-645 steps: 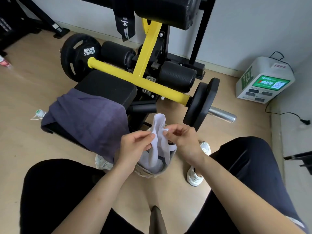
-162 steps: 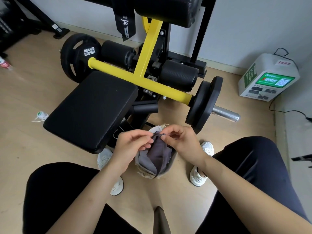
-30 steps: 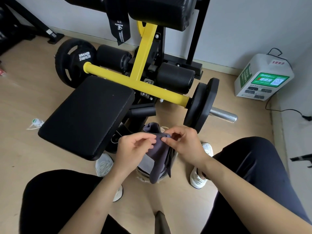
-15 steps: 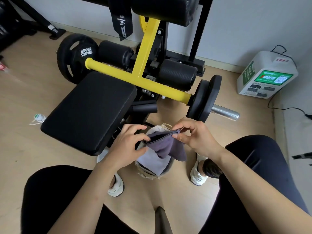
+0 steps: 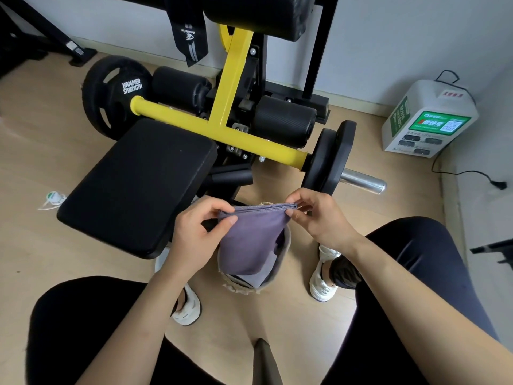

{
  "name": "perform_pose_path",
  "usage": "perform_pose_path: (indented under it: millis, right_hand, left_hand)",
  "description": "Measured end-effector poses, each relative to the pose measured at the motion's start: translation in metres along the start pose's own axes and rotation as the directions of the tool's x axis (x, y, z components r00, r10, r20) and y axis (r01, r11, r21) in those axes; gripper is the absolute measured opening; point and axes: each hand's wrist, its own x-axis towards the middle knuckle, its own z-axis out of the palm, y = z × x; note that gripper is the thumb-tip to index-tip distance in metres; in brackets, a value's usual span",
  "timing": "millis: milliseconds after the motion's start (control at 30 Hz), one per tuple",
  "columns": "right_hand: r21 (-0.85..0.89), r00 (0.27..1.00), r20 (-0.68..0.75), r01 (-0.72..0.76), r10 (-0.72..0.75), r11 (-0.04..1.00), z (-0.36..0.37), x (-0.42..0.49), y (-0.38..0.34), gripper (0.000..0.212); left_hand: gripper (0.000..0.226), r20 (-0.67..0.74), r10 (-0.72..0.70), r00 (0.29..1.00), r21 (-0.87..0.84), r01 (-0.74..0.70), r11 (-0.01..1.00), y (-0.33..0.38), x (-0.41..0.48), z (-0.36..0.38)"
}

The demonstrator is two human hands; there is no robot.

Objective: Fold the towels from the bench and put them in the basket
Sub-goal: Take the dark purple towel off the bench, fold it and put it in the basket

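Purple towel [image 5: 251,240], now stretched flatter

Pale wall [image 5: 388,37], wooden floor [image 5: 36,151]

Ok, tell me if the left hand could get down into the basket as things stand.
Probably not right away. The left hand is pinching one corner of the purple towel, which hangs over the mouth of the basket and covers most of it.

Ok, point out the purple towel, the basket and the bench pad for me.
purple towel [image 5: 251,240], head view, middle of the hanging cloth.
basket [image 5: 286,245], head view, right side wall beside the towel.
bench pad [image 5: 138,184], head view, centre of the black top.
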Motion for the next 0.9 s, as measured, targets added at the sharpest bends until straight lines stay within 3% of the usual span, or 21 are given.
perform_pose_path:
  millis: [133, 300, 433, 500, 700, 900]
  right_hand:
    - [-0.059, 0.996, 0.090, -0.012, 0.017, 0.998, 0.002, 0.000, -0.002, 0.015]
    - [-0.176, 0.991, 0.131, 0.036, -0.013, 0.984, 0.010, -0.004, -0.017, 0.024]
    - [-0.212, 0.969, 0.142, 0.230, -0.203, 0.950, 0.026, -0.004, -0.040, 0.039]
    - [-0.197, 0.950, 0.173, 0.292, -0.260, 0.936, 0.035, -0.004, -0.046, 0.037]
    - [-0.120, 0.953, 0.150, 0.283, -0.264, 0.952, 0.040, -0.009, -0.047, 0.030]
    - [-0.155, 0.877, 0.270, 0.447, -0.397, 0.881, 0.034, -0.007, -0.050, 0.029]
  left_hand:
    - [0.038, 0.077, -0.163, 0.984, -0.045, 0.167, 0.985, -0.006, 0.002, 0.000]
    - [0.021, 0.129, -0.080, 0.988, -0.078, 0.091, 0.993, -0.004, 0.001, 0.002]
    - [0.020, 0.170, -0.058, 0.984, -0.120, 0.080, 0.990, 0.003, 0.000, 0.009]
    - [0.020, 0.172, -0.055, 0.984, -0.147, 0.081, 0.986, 0.005, 0.000, 0.010]
    - [0.026, 0.136, -0.180, 0.974, -0.262, 0.210, 0.942, 0.004, 0.001, 0.003]
    - [0.026, 0.138, -0.212, 0.967, -0.326, 0.246, 0.913, 0.003, 0.003, 0.001]
